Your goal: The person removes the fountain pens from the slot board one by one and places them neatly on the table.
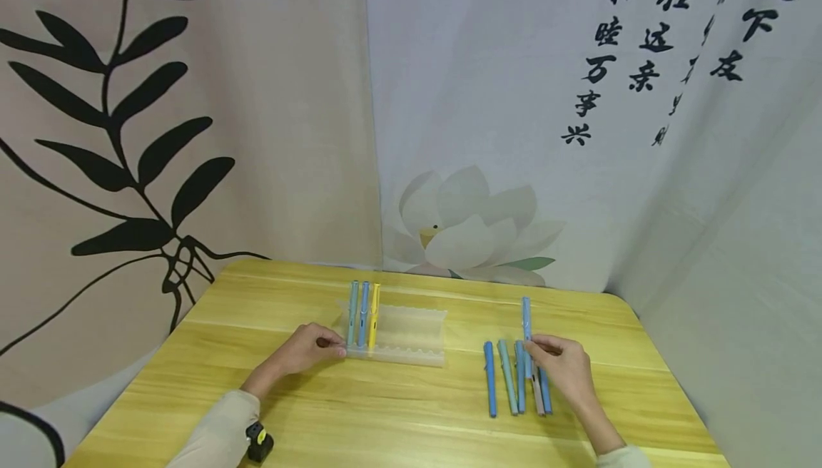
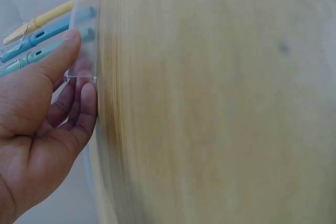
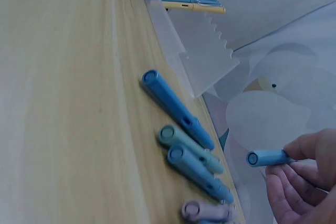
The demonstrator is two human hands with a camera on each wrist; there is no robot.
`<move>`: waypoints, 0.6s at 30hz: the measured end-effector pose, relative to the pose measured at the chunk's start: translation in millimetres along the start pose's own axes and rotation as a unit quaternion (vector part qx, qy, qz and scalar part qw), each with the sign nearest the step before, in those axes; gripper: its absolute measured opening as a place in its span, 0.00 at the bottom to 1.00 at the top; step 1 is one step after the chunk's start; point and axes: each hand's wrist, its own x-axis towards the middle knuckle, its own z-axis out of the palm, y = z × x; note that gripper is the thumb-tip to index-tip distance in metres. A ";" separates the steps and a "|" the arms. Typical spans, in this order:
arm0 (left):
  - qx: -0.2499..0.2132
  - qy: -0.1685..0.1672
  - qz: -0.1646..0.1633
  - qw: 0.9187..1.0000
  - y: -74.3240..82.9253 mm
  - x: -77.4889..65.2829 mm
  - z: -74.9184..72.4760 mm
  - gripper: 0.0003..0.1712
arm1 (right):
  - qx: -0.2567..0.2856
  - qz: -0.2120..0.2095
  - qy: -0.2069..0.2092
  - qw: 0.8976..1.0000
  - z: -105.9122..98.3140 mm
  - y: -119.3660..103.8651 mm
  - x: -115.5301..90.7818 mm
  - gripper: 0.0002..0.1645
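Observation:
My left hand (image 1: 307, 351) pinches the left end of a clear plastic pen rack (image 1: 411, 336) with a notched front edge, thumb on top and fingers below. Three capped pens lie side by side in its left slots: a green pen (image 1: 352, 311), a blue pen (image 1: 364, 314) and a yellow pen (image 1: 374, 311). On the right, my right hand (image 1: 566, 368) holds a light blue pen (image 3: 269, 158) between thumb and fingertips, raised above the tabletop in the right wrist view. Below and beside it, several pens lie in a row, partly hidden by that hand.
In the row are a darker blue pen (image 1: 491, 380), a green pen (image 1: 508, 377), a blue pen (image 1: 520, 382) and a pinkish-grey pen (image 3: 207, 211). All stand on a wooden table (image 1: 398, 418). A printed curtain (image 1: 308, 133) hangs behind its far edge.

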 end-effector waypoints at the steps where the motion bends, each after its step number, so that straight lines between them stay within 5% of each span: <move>1: 0.000 0.000 0.001 1.000 0.3 -0.3 0.2 0.08 | 0.003 0.003 0.001 1.000 -1.8 2.1 -0.5 0.23; 18: -0.003 0.003 0.008 1.000 -0.5 -1.4 0.4 0.09 | -0.056 0.048 -0.005 0.997 -30.8 35.2 -7.9 0.29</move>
